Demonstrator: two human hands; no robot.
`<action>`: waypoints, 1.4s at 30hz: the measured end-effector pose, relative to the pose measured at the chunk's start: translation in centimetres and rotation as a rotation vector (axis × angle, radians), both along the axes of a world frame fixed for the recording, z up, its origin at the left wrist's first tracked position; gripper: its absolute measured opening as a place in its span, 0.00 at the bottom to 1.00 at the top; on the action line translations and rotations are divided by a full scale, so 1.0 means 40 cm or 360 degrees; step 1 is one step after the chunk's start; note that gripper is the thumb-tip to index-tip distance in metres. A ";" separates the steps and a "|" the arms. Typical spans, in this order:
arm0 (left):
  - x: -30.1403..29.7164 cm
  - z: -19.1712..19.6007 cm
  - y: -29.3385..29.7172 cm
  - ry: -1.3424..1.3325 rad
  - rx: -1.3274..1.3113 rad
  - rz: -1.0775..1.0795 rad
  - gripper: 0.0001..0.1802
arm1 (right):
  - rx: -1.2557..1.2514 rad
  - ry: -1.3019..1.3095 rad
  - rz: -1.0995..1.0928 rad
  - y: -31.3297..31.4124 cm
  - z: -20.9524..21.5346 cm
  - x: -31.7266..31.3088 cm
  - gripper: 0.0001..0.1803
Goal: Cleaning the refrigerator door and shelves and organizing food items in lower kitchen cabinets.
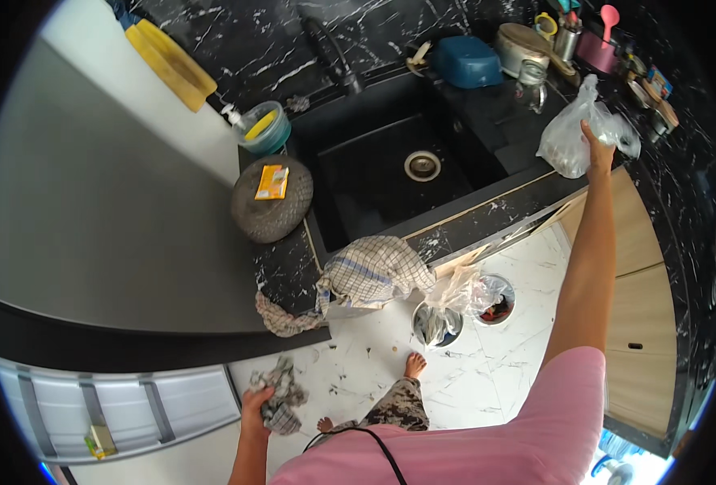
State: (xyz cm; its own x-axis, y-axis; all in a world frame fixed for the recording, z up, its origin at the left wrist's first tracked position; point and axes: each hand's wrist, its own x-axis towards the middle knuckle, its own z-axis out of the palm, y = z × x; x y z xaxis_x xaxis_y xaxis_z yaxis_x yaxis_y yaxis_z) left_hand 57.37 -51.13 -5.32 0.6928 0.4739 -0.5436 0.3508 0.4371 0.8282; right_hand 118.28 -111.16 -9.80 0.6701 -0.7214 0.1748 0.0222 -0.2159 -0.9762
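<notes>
Low at the left, my left hand is closed around a crumpled grey checked cloth, which hangs over the floor beside the open fridge door. My right arm reaches far to the right. On the counter right of the sink, my right hand grips the side of a clear plastic bag; its contents are blurred by the plastic, and some of my fingers are hidden. A larger checked towel drapes over the counter's front edge.
The black sink has a dark faucet behind it. A round dark lid carrying a yellow packet lies left of it. Two bins stand on the floor below the counter. A blue plastic tub sits at the back.
</notes>
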 end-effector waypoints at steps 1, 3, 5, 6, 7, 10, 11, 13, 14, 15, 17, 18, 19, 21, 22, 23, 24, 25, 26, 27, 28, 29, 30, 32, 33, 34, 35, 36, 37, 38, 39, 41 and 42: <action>0.061 0.037 -0.043 -0.0053 0.0031 -0.0034 0.19 | 0.0014 0.0150 0.0299 0.010 0.022 -0.001 0.47; 0.124 0.063 -0.065 0.0001 0.0094 -0.0189 0.19 | 0.0012 0.0325 0.0617 0.031 0.080 -0.037 0.42; 0.191 0.082 -0.091 -0.0017 0.0272 -0.0373 0.21 | -0.0119 0.0203 0.0866 0.125 0.153 -0.084 0.29; 0.234 0.092 -0.104 -0.0150 0.0399 -0.0553 0.22 | -0.0217 0.0143 0.0949 0.153 0.219 -0.146 0.23; 0.281 0.103 -0.122 -0.0285 0.0541 -0.0724 0.25 | -0.0236 0.0151 0.0960 0.187 0.272 -0.200 0.23; 0.330 0.124 -0.147 -0.0424 0.0722 -0.0888 0.39 | -0.0492 -0.0184 0.1296 0.367 0.391 -0.373 0.17; 0.356 0.157 -0.173 -0.0423 0.0493 -0.0941 0.43 | -0.0590 -0.0165 0.1330 0.401 0.449 -0.460 0.16; 0.392 0.186 -0.216 -0.0631 0.0476 -0.0990 0.49 | -0.0612 -0.0016 0.1508 0.486 0.532 -0.627 0.13; 0.393 0.200 -0.223 -0.0836 0.0633 -0.0948 0.51 | -0.0483 -0.0014 0.1720 0.563 0.519 -0.684 0.13; 0.385 0.213 -0.236 -0.1065 0.0764 -0.0932 0.53 | -0.0384 0.0003 0.1892 0.617 0.517 -0.763 0.13; 0.354 0.218 -0.282 -0.1016 0.0681 -0.0917 0.50 | 0.0398 0.0069 0.2398 0.684 0.428 -0.905 0.24; 0.330 0.224 -0.290 -0.0964 0.0585 -0.0960 0.48 | -0.1197 -0.0479 0.2485 0.728 0.417 -0.949 0.26; 0.299 0.217 -0.272 -0.0957 0.0597 -0.0927 0.48 | -0.1116 -0.0316 0.2682 0.800 0.421 -1.004 0.26; 0.206 0.188 -0.204 -0.0600 0.0505 -0.0979 0.33 | -0.1045 -0.0178 0.2921 0.881 0.434 -1.074 0.26; 0.151 0.173 -0.161 -0.0582 0.0466 -0.0906 0.27 | -0.0908 -0.0222 0.2983 0.905 0.432 -1.101 0.26; 0.092 0.157 -0.115 -0.0561 0.0427 -0.0833 0.20 | -0.0764 -0.0263 0.3045 0.931 0.428 -1.127 0.27; 0.017 0.129 -0.071 -0.0431 0.0419 -0.0723 0.19 | -0.0621 -0.0298 0.3113 0.962 0.426 -1.157 0.27; -0.054 0.117 -0.038 -0.0305 0.0403 -0.0621 0.19 | -0.0622 -0.0301 0.3148 0.965 0.408 -1.156 0.27; -0.108 0.116 -0.007 -0.0301 0.0396 -0.0602 0.19 | -0.0198 0.0063 0.3130 0.952 0.356 -1.125 0.31; -0.162 0.118 0.023 -0.0349 0.0325 -0.0468 0.18 | 0.0216 0.0426 0.3061 0.966 0.301 -1.113 0.35; -0.219 0.120 0.048 -0.0390 0.0260 -0.0332 0.18 | 0.0220 0.0438 0.3086 1.012 0.248 -1.130 0.35; -0.274 0.119 0.071 -0.0437 0.0194 -0.0187 0.17 | 0.0215 0.0466 0.2942 1.066 0.189 -1.149 0.37; -0.325 0.101 0.097 -0.0440 0.0202 -0.0129 0.17 | 0.0203 0.0483 0.2825 1.128 0.127 -1.171 0.40; -0.414 0.039 0.178 -0.0503 0.0089 -0.0102 0.22 | 0.0358 0.0425 0.2973 1.235 -0.001 -1.304 0.24; -0.476 0.024 0.223 -0.0522 0.0047 -0.0066 0.24 | 0.0359 0.0430 0.3059 1.326 0.013 -1.385 0.24; -0.528 0.039 0.253 -0.0523 0.0070 0.0027 0.24 | 0.0338 0.0210 0.3300 1.417 0.046 -1.481 0.30; -0.566 0.069 0.275 -0.0395 0.0209 -0.0115 0.26 | 0.0323 -0.0027 0.3545 1.493 0.067 -1.559 0.35; -0.579 0.102 0.301 -0.0277 0.0339 -0.0299 0.27 | 0.0301 -0.0049 0.3611 1.517 -0.052 -1.555 0.35; -0.612 0.121 0.328 -0.0152 0.0466 -0.0479 0.28 | 0.1353 0.0321 0.3831 1.581 -0.190 -1.589 0.33; -0.646 0.122 0.354 -0.0164 0.0478 -0.0421 0.28 | 0.2458 0.0779 0.3777 1.692 -0.303 -1.638 0.31; -0.681 0.126 0.374 -0.0365 0.0532 -0.0158 0.27 | 0.3549 0.1308 0.3384 1.722 -0.424 -1.618 0.29; -0.805 0.106 0.401 -0.0691 0.0664 0.0514 0.25 | 0.2830 0.1176 0.3502 1.795 -0.182 -1.774 0.26; -0.853 0.097 0.410 -0.0681 0.0685 0.0628 0.25 | 0.2144 0.0832 0.3476 1.808 -0.048 -1.823 0.24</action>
